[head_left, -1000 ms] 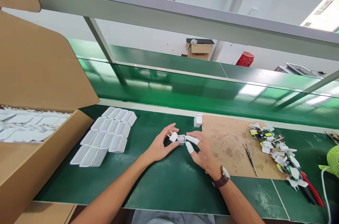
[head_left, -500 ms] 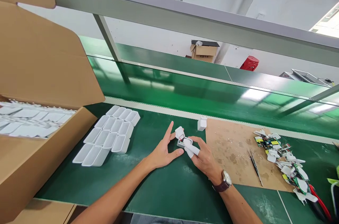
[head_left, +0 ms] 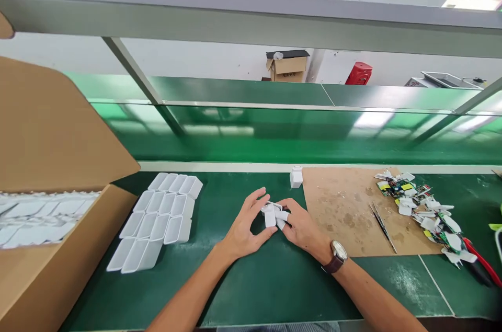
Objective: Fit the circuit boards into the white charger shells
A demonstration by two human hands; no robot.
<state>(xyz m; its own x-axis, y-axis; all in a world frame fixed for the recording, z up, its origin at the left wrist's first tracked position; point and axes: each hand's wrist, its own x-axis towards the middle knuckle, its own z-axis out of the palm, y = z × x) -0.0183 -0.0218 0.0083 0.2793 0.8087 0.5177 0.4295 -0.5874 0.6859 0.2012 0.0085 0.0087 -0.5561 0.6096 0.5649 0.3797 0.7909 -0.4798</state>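
Observation:
A small white charger housing (head_left: 270, 215) stands on the green bench mat between both hands. My left hand (head_left: 246, 227) curls round its left side, thumb and fingers touching it. My right hand (head_left: 301, 228), with white finger cots on two fingers and a watch on the wrist, pinches it from the right. A second white charger piece (head_left: 296, 176) stands alone a little farther back, at the edge of the brown board (head_left: 345, 217).
Several empty white shells (head_left: 159, 219) lie in rows at the left. An open cardboard box (head_left: 47, 201) holds more white parts. On the board lie tweezers (head_left: 382, 219) and a heap of circuit boards and plugs (head_left: 423, 214); red-handled pliers (head_left: 482, 266) lie at the far right.
The white plug piece that my left hand held apart, then raised, is now together with the housing. Both hands have closed in round it. The view has tilted slightly.

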